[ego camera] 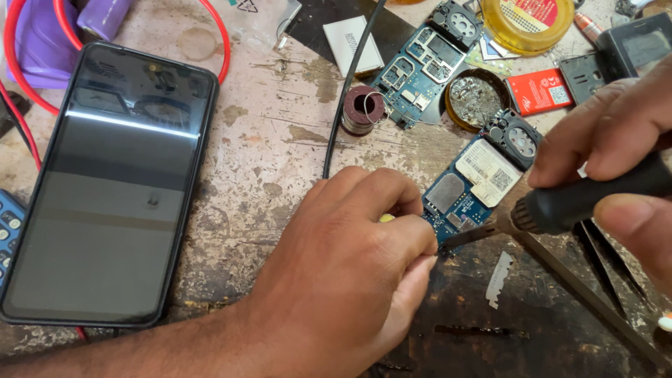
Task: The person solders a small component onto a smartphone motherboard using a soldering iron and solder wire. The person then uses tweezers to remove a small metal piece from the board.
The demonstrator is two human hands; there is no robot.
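smartphone point(112, 182) left of circuit board point(465, 196), solder spool point(362, 110) between, behind them

Two blue circuit boards point(470, 192) point(420, 66), one smartphone point(112, 185), one solder spool point(362, 110).

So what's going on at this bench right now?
A person's right hand holds a black-handled soldering iron, its tip at the lower edge of a small blue circuit board. The left hand rests beside that edge, fingertips pinched close to the tip. A dark-screened smartphone lies to the left on the worn bench, and a second bare board lies farther back.
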